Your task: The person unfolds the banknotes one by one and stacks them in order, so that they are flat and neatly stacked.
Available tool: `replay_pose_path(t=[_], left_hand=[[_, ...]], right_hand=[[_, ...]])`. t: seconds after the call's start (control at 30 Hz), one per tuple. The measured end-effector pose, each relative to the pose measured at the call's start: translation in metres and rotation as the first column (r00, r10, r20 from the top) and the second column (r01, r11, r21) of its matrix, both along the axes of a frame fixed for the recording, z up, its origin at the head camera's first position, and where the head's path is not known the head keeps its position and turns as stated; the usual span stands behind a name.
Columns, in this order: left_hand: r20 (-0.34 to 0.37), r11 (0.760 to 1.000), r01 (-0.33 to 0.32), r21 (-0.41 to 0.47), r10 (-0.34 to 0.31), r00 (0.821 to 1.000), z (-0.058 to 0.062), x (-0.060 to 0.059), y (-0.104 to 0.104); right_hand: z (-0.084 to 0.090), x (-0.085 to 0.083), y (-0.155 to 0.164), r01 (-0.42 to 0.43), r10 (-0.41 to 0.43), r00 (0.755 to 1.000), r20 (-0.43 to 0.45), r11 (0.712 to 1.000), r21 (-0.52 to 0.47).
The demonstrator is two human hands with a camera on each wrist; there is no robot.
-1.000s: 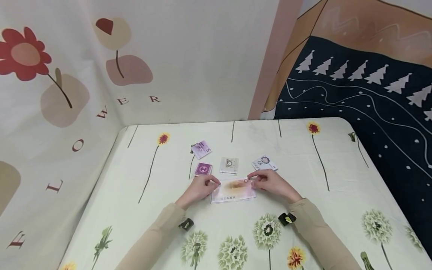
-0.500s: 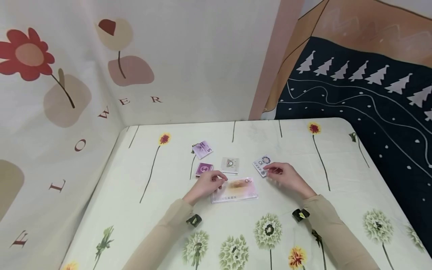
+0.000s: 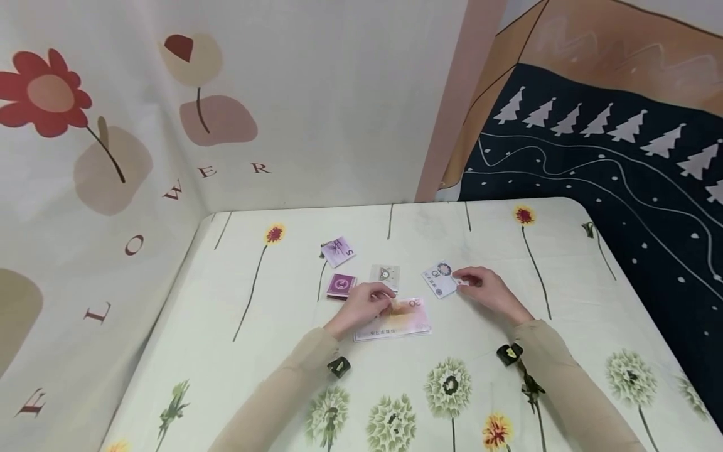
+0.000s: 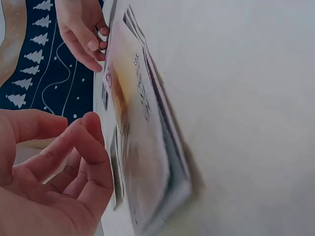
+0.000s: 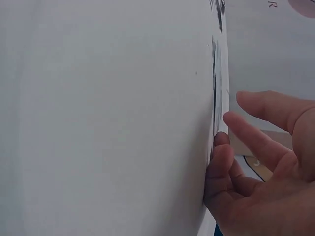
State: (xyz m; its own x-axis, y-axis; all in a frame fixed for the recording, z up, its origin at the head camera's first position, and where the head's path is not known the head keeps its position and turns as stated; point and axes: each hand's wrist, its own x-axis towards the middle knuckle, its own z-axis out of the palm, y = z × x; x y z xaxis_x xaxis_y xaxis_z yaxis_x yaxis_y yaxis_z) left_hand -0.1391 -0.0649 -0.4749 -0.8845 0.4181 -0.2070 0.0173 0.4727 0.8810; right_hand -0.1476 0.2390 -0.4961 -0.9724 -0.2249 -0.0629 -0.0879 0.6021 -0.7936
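Paper play-money spread on the flowered bench [image 3: 226, 389].
Left hand [image 3: 364, 304] rests on the stack of 20 notes [image 3: 403, 323] at centre, fingers loosely curled, pinching nothing; right hand [image 3: 486, 290] touches the folded 10 note [image 3: 439, 279] just right of it, fingers relaxed.

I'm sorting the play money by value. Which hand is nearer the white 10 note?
Right. The right hand touches the white 10 note's right edge; the left hand rests on the big pink note, apart from it.
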Motion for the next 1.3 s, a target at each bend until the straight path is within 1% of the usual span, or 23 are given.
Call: replay_pose_path(t=[0.13, 0.2, 0.27, 0.37, 0.47, 0.57, 0.7, 0.8, 0.87, 1.07, 1.2, 1.3], left_hand=[[0.007, 1.0, 0.004, 0.013, -0.004, 1.0, 0.0, -0.004, 0.012], [0.025, 0.999, 0.012, 0.039, -0.013, 1.0, 0.001, -0.006, 0.017], [0.062, 0.997, 0.019, 0.07, -0.024, 0.998, 0.001, -0.008, 0.023], [0.094, 0.994, 0.019, 0.108, -0.029, 0.995, 0.0, -0.011, 0.03], [0.095, 0.992, 0.01, 0.124, -0.022, 0.995, -0.001, -0.013, 0.036], [0.093, 0.992, 0.007, 0.123, -0.019, 0.996, -0.003, -0.015, 0.042], [0.057, 0.997, -0.004, 0.071, -0.001, 0.998, -0.005, -0.018, 0.049], [0.004, 1.0, -0.015, 0.016, 0.015, 1.0, -0.005, -0.024, 0.056], [-0.016, 1.0, -0.018, -0.005, 0.018, 1.0, -0.005, -0.029, 0.061], [-0.029, 1.0, -0.002, -0.017, 0.001, 1.0, -0.008, -0.041, 0.074], [-0.056, 0.999, 0.018, -0.045, -0.02, 0.998, -0.009, -0.044, 0.078], [-0.06, 0.998, 0.035, -0.054, -0.039, 0.997, -0.009, -0.045, 0.081]], right_hand=[[-0.004, -0.006, 0.004, -0.027, 0.027, 1.0, 0.015, 1.0, 0.009], [-0.004, -0.009, 0.005, -0.037, 0.037, 0.999, 0.028, 0.999, 0.015], [-0.004, -0.012, 0.006, -0.043, 0.042, 0.998, 0.05, 0.999, 0.023], [-0.001, -0.016, 0.005, -0.036, 0.034, 0.995, 0.095, 0.999, 0.026], [0.001, -0.02, 0.005, -0.02, 0.017, 0.992, 0.128, 1.0, 0.023], [0.001, -0.024, 0.004, -0.002, -0.001, 0.99, 0.14, 1.0, 0.019], [0.001, -0.026, 0.003, 0.001, -0.004, 0.991, 0.133, 1.0, 0.026], [0.002, -0.027, 0.002, 0.008, -0.013, 0.991, 0.131, 0.999, 0.034], [0.002, -0.028, 0.003, 0.022, -0.027, 0.99, 0.137, 0.999, 0.035], [0.001, -0.028, 0.003, 0.016, -0.019, 0.989, 0.146, 1.0, 0.024], [0.0, -0.028, 0.004, 0.007, -0.011, 0.99, 0.141, 1.0, 0.028], [0.0, -0.027, 0.005, 0.007, -0.013, 0.99, 0.137, 0.999, 0.038]])
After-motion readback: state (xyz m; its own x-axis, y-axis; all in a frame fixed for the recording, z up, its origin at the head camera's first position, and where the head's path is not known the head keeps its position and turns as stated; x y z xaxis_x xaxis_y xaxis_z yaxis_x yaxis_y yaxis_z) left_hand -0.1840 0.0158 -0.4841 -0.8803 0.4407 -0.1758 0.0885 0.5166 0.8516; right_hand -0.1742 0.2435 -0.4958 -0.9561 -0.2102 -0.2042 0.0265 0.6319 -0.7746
